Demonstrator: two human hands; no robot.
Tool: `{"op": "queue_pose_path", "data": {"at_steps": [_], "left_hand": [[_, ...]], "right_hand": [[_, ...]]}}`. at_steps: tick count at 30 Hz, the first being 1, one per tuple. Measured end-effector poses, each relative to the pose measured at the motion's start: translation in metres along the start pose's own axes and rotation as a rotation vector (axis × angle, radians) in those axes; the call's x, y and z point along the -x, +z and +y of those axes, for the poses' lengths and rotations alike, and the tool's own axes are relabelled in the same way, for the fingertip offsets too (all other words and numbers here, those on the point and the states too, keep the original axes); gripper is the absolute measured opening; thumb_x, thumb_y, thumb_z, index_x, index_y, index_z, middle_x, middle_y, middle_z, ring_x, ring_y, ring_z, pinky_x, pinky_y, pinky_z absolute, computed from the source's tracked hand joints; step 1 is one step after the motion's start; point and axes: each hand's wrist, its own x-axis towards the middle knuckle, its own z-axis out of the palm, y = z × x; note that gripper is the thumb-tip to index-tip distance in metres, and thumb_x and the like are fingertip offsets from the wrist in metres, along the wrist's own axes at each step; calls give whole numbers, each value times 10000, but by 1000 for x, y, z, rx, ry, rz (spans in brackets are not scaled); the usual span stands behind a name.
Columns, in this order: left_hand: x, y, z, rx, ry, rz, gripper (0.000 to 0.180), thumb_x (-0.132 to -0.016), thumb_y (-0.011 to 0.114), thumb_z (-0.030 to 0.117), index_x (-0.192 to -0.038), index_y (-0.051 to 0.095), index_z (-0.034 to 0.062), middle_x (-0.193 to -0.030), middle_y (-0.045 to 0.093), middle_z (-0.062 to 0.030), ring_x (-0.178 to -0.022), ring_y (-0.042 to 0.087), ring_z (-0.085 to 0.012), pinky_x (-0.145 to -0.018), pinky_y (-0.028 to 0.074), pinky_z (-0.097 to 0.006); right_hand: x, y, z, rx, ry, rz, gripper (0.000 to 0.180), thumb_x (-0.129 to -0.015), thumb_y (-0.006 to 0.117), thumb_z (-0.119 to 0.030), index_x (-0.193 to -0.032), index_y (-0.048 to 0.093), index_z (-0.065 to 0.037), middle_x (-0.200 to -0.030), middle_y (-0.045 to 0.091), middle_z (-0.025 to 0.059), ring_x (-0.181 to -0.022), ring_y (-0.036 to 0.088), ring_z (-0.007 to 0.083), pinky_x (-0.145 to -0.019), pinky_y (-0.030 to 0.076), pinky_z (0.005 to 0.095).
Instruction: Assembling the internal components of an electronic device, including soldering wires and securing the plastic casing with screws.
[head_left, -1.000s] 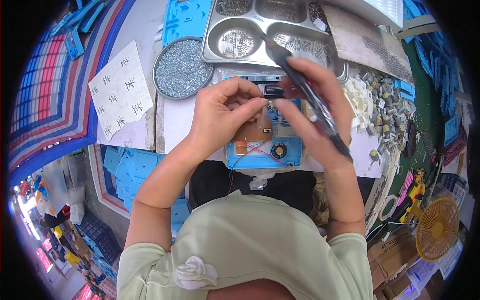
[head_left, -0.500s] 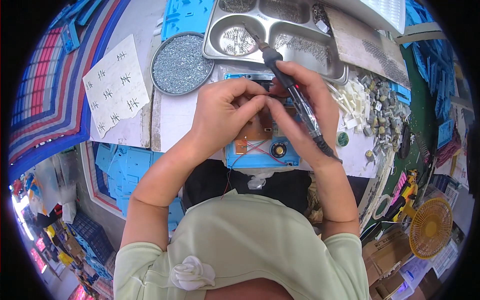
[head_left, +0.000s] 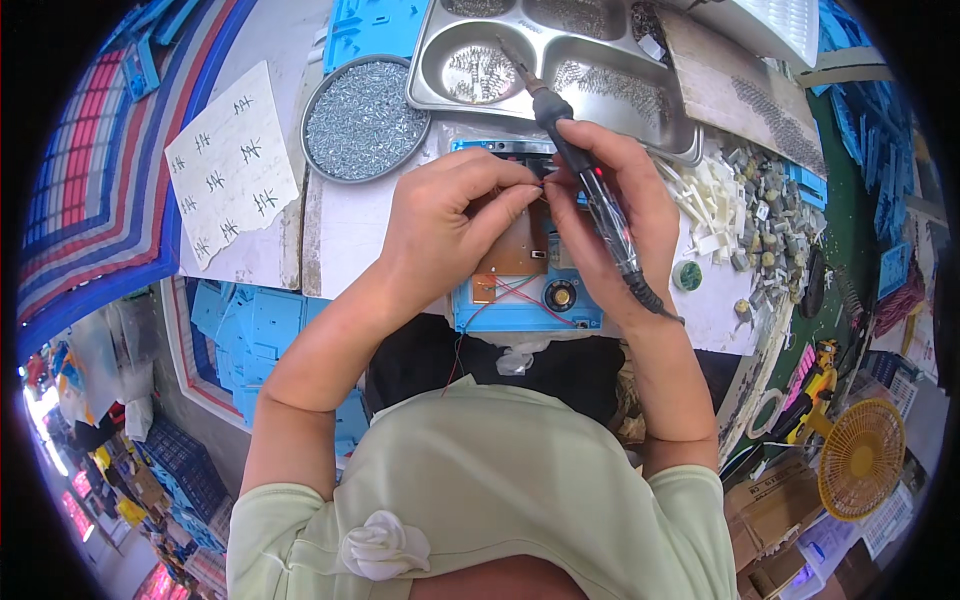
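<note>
My right hand (head_left: 632,220) is closed around a soldering iron (head_left: 604,205), whose bare tip points away, over the metal tray. My left hand (head_left: 435,225) is closed in a pinch; what its fingertips hold is too small and hidden to name. The fingertips of both hands nearly meet above a blue plastic housing (head_left: 500,318). Inside the housing sit a brown circuit board (head_left: 512,258), a small round speaker (head_left: 560,296) and thin red wires (head_left: 520,291). My hands cover part of the housing's middle.
A round dish of small screws (head_left: 365,120) stands left of a compartmented metal tray (head_left: 537,78) with springs. White and grey small parts (head_left: 765,215) lie heaped at right, near a small green round container (head_left: 687,275). A paper sheet (head_left: 235,165) lies at left.
The fingertips of my right hand have parted slightly from those of my left. The soldering iron has shifted a little to the right.
</note>
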Motion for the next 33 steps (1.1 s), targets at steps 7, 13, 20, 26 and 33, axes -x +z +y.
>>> {"op": "queue_pose_path", "data": {"at_steps": [7,13,20,26,33], "left_hand": [[-1,4,4,-36,-15,-2,65,-853,742,37,-890,711,-7,-992,566,-56,-788,579,-135,-676,494,-277],[0,7,9,-140,-18,-41,104,-785,759,51,-842,690,-4,-939,512,-71,-788,575,-169,-665,493,-278],[0,11,6,-213,3,-10,106,-783,736,36,-802,643,-12,-920,513,-72,-757,569,-165,-643,493,-280],[0,11,4,-189,10,13,100,-793,718,27,-810,629,-13,-923,518,-70,-738,563,-154,-636,488,-274],[1,12,3,-196,4,28,102,-782,719,28,-804,629,-14,-924,528,-72,-741,567,-161,-636,489,-277]], "right_hand": [[4,-2,-5,91,-29,-11,477,-789,727,108,-1237,648,-36,-1060,688,139,-902,686,274,-815,550,337],[15,-48,-16,162,-84,119,441,-759,806,71,-1165,656,-13,-987,665,116,-831,626,234,-760,506,321],[32,-82,-30,139,-185,9,318,-774,810,37,-1036,635,-9,-799,613,92,-695,549,222,-651,433,343],[38,-76,-26,170,-212,-124,291,-756,810,7,-990,638,-23,-696,594,82,-603,530,247,-578,414,356],[39,-70,-23,217,-225,-168,298,-732,815,5,-979,652,-34,-693,602,66,-594,534,244,-581,414,352]]}}
